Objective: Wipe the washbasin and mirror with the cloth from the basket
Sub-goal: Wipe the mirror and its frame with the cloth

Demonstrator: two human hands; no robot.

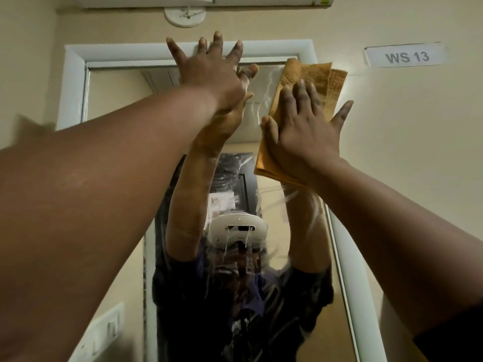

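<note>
One folded cloth (300,111), ochre and of a nubby, towel-like weave, is pressed flat against the glass of the mirror (261,100) near its upper right corner, its layered edges showing at the top right. It is held there by the right hand (303,129), whose grip is open: the fingers are spread straight across the cloth and nothing is curled around it. The left hand (209,71) is laid against the upper edge of the mirror to the left of the cloth, with fingers splayed and straight over the white frame (75,82); its grip is likewise open and nothing is held.

The mirror is one tall rectangular pane, smooth and reflective, bordered by a plain white moulded frame. Thin wet streaks are seen running down the glass. Two raised arms and a white headset are reflected in it.

On the matte cream wall, one paper label (406,56) reading "WS 13" is fixed at the right, one round white fitting (185,15) sits above the frame, and one white switch plate (102,333) is seen at the lower left.
</note>
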